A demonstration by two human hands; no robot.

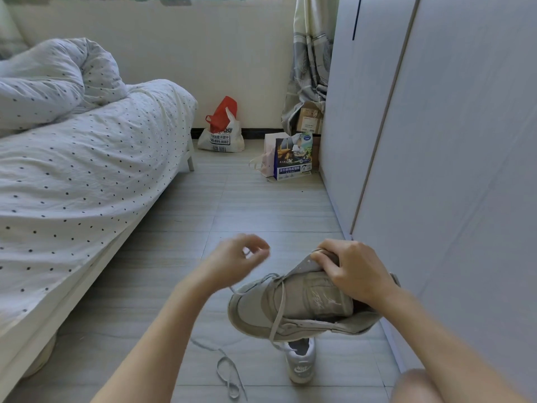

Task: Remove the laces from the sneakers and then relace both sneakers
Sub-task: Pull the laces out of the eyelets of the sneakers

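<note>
The sneaker [293,303] is gripped at its collar by the right hand [353,271], toe lying leftward toward the nearer, loosely curled left hand [236,257], whose hold on the lace [277,309] cannot be told.

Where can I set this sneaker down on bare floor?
Bare floor lies ahead between the bed and the wardrobe. Crowded: below the held sneaker, with the second sneaker and loose lace.

grey sneaker [293,303] held up, perhaps half-laced
</note>
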